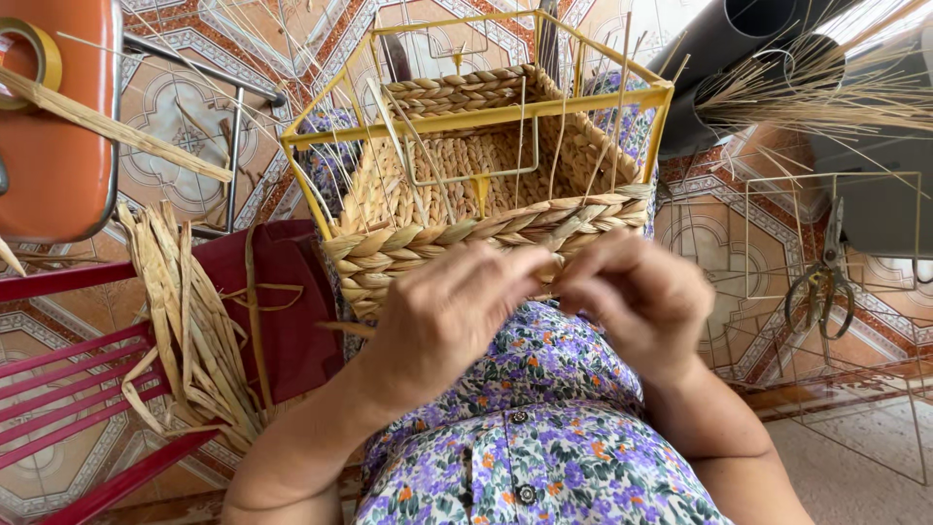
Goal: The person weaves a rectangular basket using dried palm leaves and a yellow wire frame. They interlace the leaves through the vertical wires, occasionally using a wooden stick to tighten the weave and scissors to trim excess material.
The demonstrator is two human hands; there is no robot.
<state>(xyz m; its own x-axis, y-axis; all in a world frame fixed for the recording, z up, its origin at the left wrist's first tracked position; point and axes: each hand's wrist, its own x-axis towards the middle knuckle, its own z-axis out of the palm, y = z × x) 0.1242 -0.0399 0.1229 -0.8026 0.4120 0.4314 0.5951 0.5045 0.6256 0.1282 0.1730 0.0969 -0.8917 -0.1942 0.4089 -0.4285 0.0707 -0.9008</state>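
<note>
Both hands pinch the same braided straw strand: the left hand (442, 316) and right hand (637, 297) meet fingertip to fingertip at the near rim of the woven basket (486, 228), which rests on the lap inside a yellow wire frame (476, 117). Loose straw strips (190, 321) lie left on a red bench (58, 389); scissors (826, 282) hang right.

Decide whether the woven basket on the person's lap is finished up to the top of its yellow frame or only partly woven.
Partly woven. The braided basket wall stops below the yellow frame, whose top rails stand bare.
</note>
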